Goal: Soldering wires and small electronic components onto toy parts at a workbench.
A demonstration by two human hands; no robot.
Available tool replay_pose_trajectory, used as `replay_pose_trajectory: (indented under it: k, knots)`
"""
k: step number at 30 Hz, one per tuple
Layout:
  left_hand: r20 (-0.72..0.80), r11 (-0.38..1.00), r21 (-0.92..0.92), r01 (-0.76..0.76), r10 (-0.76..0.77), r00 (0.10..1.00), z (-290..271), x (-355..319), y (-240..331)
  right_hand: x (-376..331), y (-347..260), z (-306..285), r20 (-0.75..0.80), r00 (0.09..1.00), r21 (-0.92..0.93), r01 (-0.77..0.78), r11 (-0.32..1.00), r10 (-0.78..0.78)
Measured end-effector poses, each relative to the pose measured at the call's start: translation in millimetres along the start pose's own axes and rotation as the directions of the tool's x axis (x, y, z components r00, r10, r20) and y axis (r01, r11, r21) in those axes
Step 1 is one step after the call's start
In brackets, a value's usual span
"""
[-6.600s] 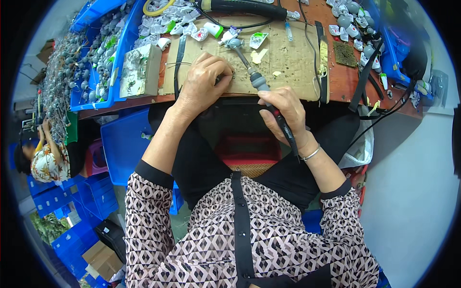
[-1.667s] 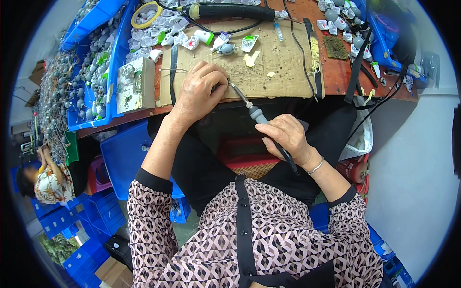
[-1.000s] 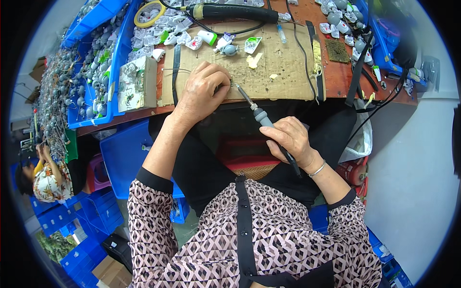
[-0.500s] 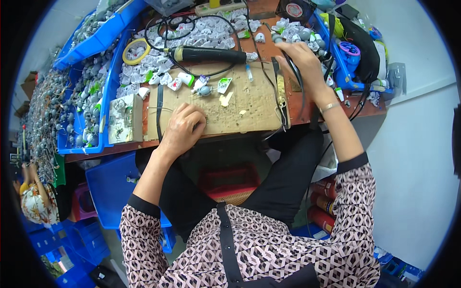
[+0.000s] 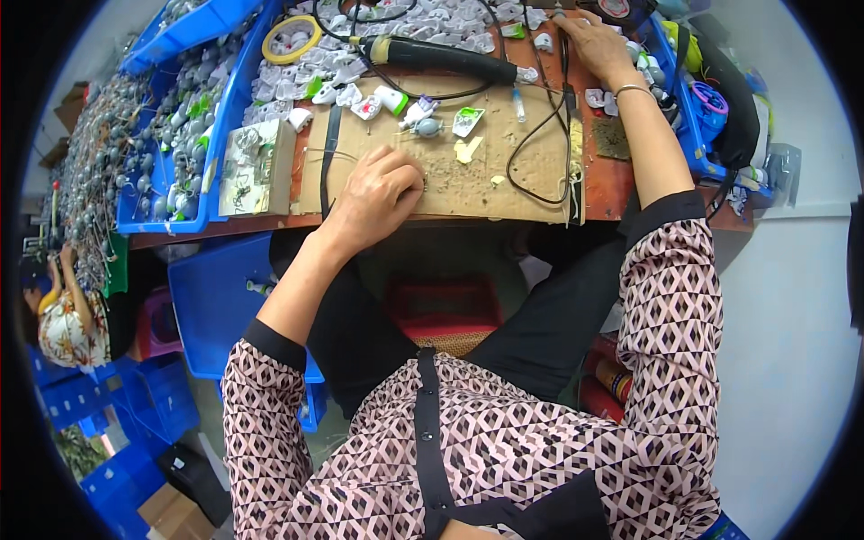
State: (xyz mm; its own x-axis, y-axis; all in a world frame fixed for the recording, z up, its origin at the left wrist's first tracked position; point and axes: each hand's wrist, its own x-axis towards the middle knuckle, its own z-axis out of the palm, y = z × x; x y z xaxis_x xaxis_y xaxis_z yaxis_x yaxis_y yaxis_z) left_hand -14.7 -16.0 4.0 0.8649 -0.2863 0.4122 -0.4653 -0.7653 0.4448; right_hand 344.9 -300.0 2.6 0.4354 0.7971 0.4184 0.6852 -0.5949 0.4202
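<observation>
My left hand [image 5: 376, 196] rests with curled fingers on the near edge of a cardboard sheet [image 5: 441, 193]; anything inside it is hidden. Just beyond lie a small grey bulb-shaped part [image 5: 428, 127] with a white and purple piece [image 5: 418, 111], a white and green shell [image 5: 467, 121] and yellowish scraps [image 5: 467, 149]. My right hand [image 5: 598, 49] reaches to the far right, fingers stretched out, the tips beside a small grey part [image 5: 559, 13]. A thin black cable [image 5: 565, 67] runs down below its fingers and loops over the cardboard.
A black-wrapped tool [image 5: 441, 59] lies across the back before heaped white shells [image 5: 346, 63]. A yellow tape roll [image 5: 291, 40], a metal block [image 5: 257, 168] and a blue bin [image 5: 213, 184] of grey parts stand left. Another blue bin [image 5: 684, 126] is right. Another person [image 5: 72, 328] sits far left.
My right hand has moved farther back and the black cable beside it has dropped into a loop on the cardboard. My left hand stays curled at the near edge. The whole view has shifted.
</observation>
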Motion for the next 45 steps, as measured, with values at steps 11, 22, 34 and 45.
replay_pose_trajectory:
  k: [11,22,34,45]
  knots:
    - [-0.024,0.998,0.041,-0.041,0.042,0.999,-4,-5,0,28,-77,-71,-0.269,0.949,0.475,-0.015,0.88,0.161]
    - [-0.288,0.987,0.12,0.107,-0.069,0.955,-23,-44,-9,22,-203,-146,-0.195,0.98,0.69,0.169,0.703,-0.045]
    - [-0.222,0.926,0.23,0.3,-0.25,0.942,-18,-37,1,4,-228,-145,-0.018,0.986,0.435,0.159,0.886,-0.167]
    - [-0.019,0.965,0.116,0.236,-0.236,0.972,-32,-26,3,-19,-200,-152,-0.218,0.956,0.7,0.014,0.714,0.195]
